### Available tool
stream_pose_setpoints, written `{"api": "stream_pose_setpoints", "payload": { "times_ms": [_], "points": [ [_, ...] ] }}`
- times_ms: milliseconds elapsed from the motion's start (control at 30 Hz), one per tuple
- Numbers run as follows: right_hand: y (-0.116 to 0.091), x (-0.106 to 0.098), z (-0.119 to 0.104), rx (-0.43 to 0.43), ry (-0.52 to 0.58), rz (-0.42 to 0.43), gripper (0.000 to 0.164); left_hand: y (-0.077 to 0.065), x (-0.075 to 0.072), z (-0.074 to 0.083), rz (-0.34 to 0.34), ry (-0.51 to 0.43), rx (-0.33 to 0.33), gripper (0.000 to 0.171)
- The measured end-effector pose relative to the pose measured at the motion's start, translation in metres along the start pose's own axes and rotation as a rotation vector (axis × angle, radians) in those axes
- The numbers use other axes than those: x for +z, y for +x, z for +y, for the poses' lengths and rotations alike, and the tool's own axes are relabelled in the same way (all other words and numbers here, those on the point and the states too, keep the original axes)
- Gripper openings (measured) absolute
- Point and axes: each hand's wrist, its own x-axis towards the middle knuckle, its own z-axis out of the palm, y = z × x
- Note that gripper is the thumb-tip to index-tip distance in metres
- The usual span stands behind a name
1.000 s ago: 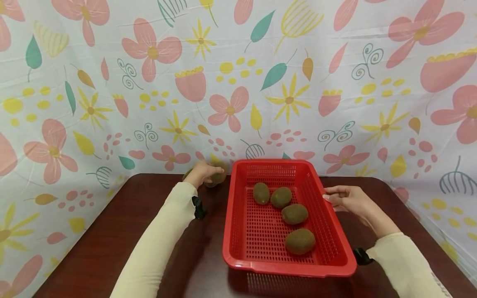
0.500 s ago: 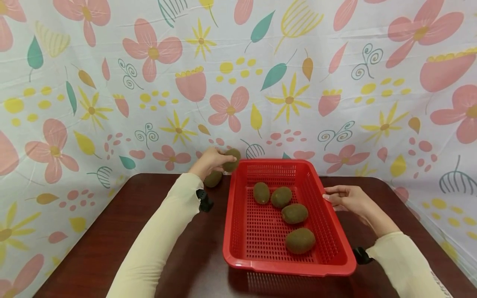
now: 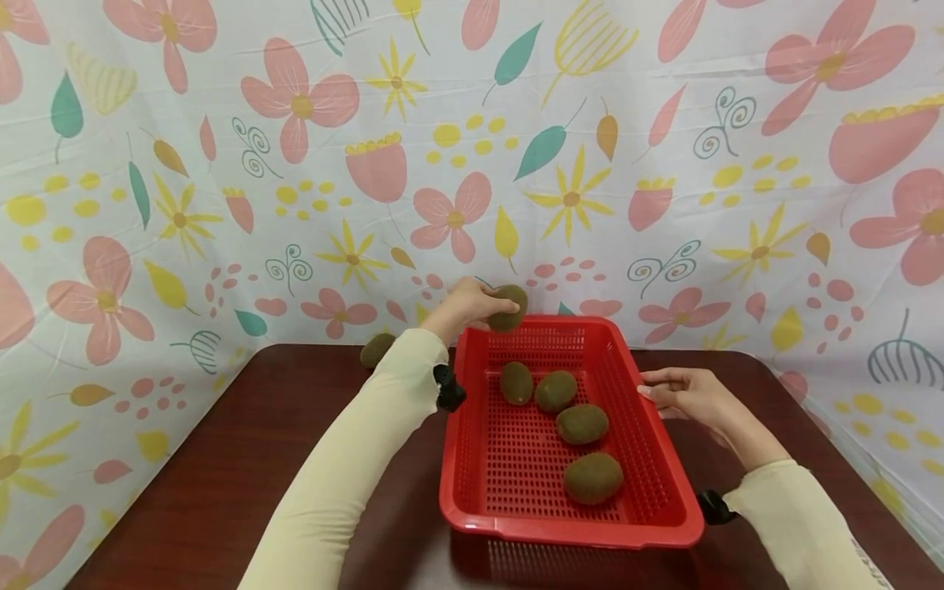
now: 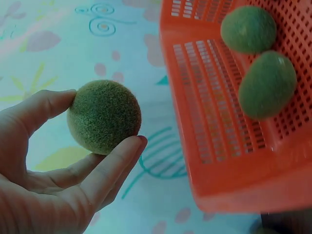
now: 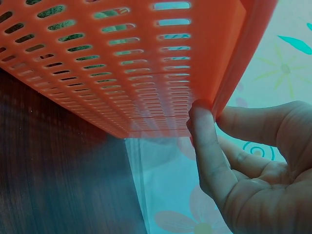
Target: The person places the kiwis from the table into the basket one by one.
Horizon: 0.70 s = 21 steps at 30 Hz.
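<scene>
My left hand (image 3: pixel 472 306) pinches a brown fuzzy kiwi (image 3: pixel 507 308) between thumb and fingertips, raised over the far left corner of a red plastic basket (image 3: pixel 575 534). In the left wrist view that kiwi (image 4: pixel 104 117) appears round, beside the slotted basket wall (image 4: pixel 214 102). Several kiwis lie inside the basket, one of them close to its near side (image 3: pixel 593 478). My right hand (image 3: pixel 696 403) grips the basket's right rim; the right wrist view has its thumb and fingers (image 5: pixel 207 146) pinching the lip from both sides.
Another kiwi (image 3: pixel 377 350) rests on the dark wooden table (image 3: pixel 221 459) at its back edge, left of the basket and partly behind the left sleeve. A flowered cloth (image 3: pixel 457 123) hangs right behind the table.
My left hand has lifted a kiwi from the table's back edge and carried it right, over the basket's far left corner. The right hand and basket have stayed nearly still.
</scene>
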Motion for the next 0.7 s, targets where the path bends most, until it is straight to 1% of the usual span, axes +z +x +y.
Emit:
{"api": "stream_pose_setpoints", "payload": {
  "times_ms": [33, 100, 167, 200, 267, 333, 467, 567, 700],
  "points": [
    [0.000, 0.000, 0.000, 0.000, -0.002, 0.000, 0.063, 0.001, 0.004, 0.001, -0.009, -0.003, 0.005, 0.056],
    [0.000, 0.000, 0.000, 0.001, -0.004, 0.000, 0.063, 0.002, 0.011, 0.004, -0.028, 0.002, 0.016, 0.037],
    [-0.001, 0.000, -0.001, 0.002, -0.005, -0.002, 0.063, 0.002, 0.017, 0.005, -0.046, 0.006, 0.025, 0.025],
    [-0.001, 0.000, -0.001, 0.003, -0.006, -0.001, 0.062, 0.003, 0.021, 0.006, -0.052, 0.019, 0.024, 0.028],
    [-0.001, 0.000, -0.001, 0.004, -0.005, -0.002, 0.062, 0.002, 0.027, 0.007, -0.076, 0.033, 0.018, 0.040],
    [-0.001, 0.000, -0.001, 0.004, -0.008, -0.002, 0.062, 0.002, 0.033, 0.008, -0.102, 0.050, 0.003, 0.032],
    [0.000, 0.000, -0.001, 0.004, -0.013, -0.001, 0.062, 0.001, 0.043, 0.008, -0.165, 0.097, -0.033, 0.030],
    [0.000, 0.000, -0.001, 0.002, -0.017, 0.001, 0.062, 0.001, 0.049, 0.006, -0.229, 0.152, -0.029, 0.029],
    [0.000, 0.000, -0.001, 0.000, -0.011, 0.003, 0.061, 0.001, 0.057, 0.003, -0.324, 0.195, -0.027, 0.028]
  ]
}}
